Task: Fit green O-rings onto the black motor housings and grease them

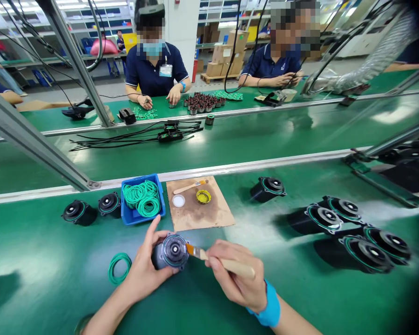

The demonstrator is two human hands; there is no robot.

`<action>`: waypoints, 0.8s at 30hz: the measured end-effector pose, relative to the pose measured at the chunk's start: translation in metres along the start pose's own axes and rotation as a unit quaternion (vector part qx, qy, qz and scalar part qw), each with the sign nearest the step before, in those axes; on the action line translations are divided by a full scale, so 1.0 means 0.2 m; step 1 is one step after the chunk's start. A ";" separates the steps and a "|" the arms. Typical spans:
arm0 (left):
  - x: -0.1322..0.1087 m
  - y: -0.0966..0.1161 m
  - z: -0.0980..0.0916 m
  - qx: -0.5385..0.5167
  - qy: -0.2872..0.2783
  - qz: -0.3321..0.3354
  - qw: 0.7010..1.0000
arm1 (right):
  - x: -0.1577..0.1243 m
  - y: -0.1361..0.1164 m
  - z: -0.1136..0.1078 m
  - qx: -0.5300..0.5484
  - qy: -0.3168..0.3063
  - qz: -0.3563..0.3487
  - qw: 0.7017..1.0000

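My left hand (pixel 145 267) is closed round a dark round motor housing (pixel 171 251), holding it with its face tilted up toward me. My right hand (pixel 235 274), with a blue wristband, grips a wooden-handled brush (pixel 209 257) whose bristles touch the right rim of the housing. A loose green rubber ring (pixel 119 268) lies on the green table just left of my left hand. Beyond my hands a brown board (pixel 195 211) carries a small yellow grease tin (pixel 203 197), a white lid (pixel 178 201) and a second brush (pixel 190 186).
A blue tray (pixel 125 216) of green rings sits left of the board. Two black housings (pixel 91 210) stand at the left, several more (pixel 338 221) at the right. Metal rails and a slanted frame post (pixel 31 144) cross behind. Two seated people work at the far bench.
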State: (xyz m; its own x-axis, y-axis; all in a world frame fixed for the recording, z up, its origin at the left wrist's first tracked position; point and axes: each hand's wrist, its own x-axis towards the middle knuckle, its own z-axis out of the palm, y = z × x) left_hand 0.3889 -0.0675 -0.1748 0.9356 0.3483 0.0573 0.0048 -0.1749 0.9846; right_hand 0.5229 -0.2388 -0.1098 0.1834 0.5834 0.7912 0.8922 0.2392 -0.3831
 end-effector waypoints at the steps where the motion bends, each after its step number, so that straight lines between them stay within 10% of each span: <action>1: 0.00 0.00 0.00 0.002 0.002 0.001 1.000 | -0.01 -0.01 0.00 -0.004 -0.003 -0.010 1.000; 24: -0.04 0.03 0.10 0.104 0.089 -0.028 0.990 | -0.41 -0.01 -0.20 0.036 0.214 0.225 0.950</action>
State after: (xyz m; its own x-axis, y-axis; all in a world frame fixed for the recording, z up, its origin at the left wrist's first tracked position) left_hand 0.3891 -0.0886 -0.1731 0.8552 0.5159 0.0501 0.1444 -0.3298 0.9329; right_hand 0.5234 -0.3184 -0.1550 0.7042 0.2733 0.6553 0.6563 0.1017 -0.7476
